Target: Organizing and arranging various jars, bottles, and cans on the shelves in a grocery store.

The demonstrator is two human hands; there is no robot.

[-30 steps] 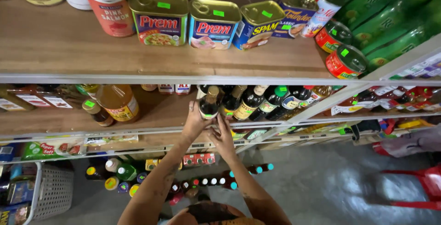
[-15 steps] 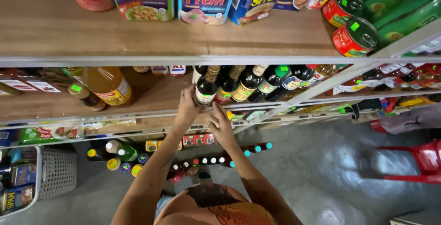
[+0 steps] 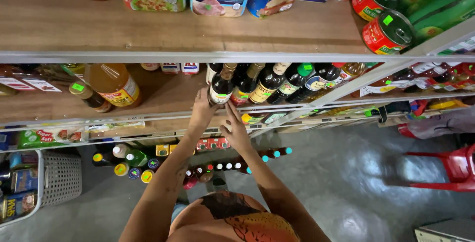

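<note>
head view: left hand (image 3: 202,111) fingers grip dark glass bottle (image 3: 220,87); right hand (image 3: 234,128) fingers spread.

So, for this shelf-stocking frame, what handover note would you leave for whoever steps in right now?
Left hand: wrapped around the dark sauce bottle, which sits at the front edge of the middle shelf.
Right hand: open, just below the bottle, not gripping; contact cannot be told.
Done: the bottle is on the shelf at the left end of the row of dark bottles.
Left: let go, and check that it lines up with the row.
</note>
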